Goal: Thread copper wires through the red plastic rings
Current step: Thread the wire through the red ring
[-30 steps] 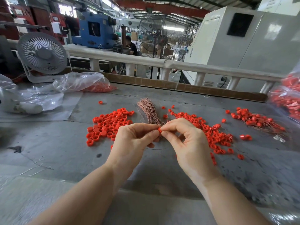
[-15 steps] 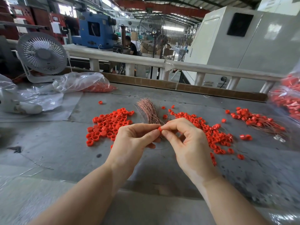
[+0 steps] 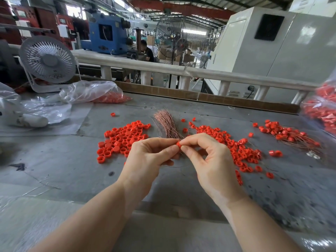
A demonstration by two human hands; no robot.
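One red plastic ring [image 3: 178, 144] is pinched between the fingertips of my left hand [image 3: 149, 160] and my right hand [image 3: 209, 160], just above the grey table. A thin copper wire [image 3: 174, 166] loops below the hands; where it meets the ring is hidden by my fingers. A bundle of copper wires [image 3: 166, 123] lies fanned out right behind my hands. A pile of loose red rings [image 3: 123, 139] sits to the left. Rings mixed with wires [image 3: 238, 150] spread to the right.
A further heap of rings with wires [image 3: 283, 133] lies at the far right, beside a bag of red parts [image 3: 323, 110]. A clear bag with red rings [image 3: 94, 92] and a white desk fan [image 3: 47, 60] stand at the back left. A rail [image 3: 181, 70] borders the table.
Both hands stay together on the ring, with only slight finger shifts. Nothing else on the table has moved.
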